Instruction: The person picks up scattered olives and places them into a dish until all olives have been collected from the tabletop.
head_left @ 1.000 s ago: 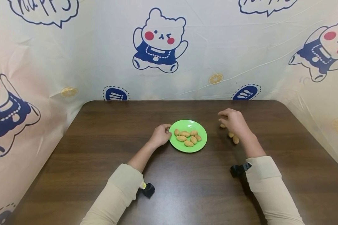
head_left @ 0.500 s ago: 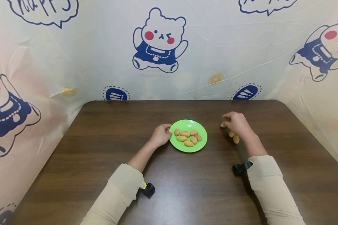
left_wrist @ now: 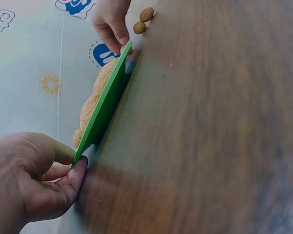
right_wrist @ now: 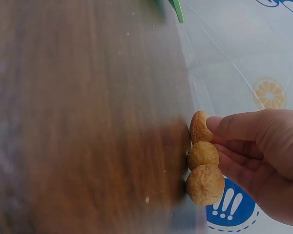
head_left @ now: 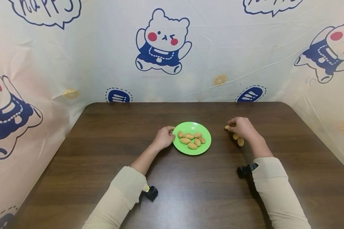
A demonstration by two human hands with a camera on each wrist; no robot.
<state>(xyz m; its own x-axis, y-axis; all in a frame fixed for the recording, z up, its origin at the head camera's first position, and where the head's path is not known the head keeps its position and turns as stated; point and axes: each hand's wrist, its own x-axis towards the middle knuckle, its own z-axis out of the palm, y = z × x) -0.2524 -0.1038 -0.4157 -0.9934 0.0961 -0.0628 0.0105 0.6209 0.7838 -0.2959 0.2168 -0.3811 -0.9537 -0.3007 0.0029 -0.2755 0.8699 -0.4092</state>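
On the table, a round green plate (head_left: 192,128) carries several peanuts in the shell (head_left: 184,140). My left hand (head_left: 164,137) pinches the plate's left rim; in the left wrist view the thumb lies below the rim and fingers above it. To the right of the plate, three more peanuts lie in a short slanting row. The farthest, a peanut (right_wrist: 200,126), is between the thumb and fingers of my right hand (head_left: 243,128), still at table height. Beside that hand are a middle peanut (right_wrist: 203,155) and the nearest peanut (right_wrist: 205,185). Some right fingertips are hidden behind the peanuts.
The dark wooden table (head_left: 172,197) stretches under both arms. A pale printed cloth (head_left: 212,47) with cartoon bears hangs behind and at both sides. Each wrist wears a small black camera, such as the right wrist camera (head_left: 243,172).
My right hand has come slightly nearer and to the right, and its fingers have closed on the farthest loose peanut. My left hand and the plate stay where they were.
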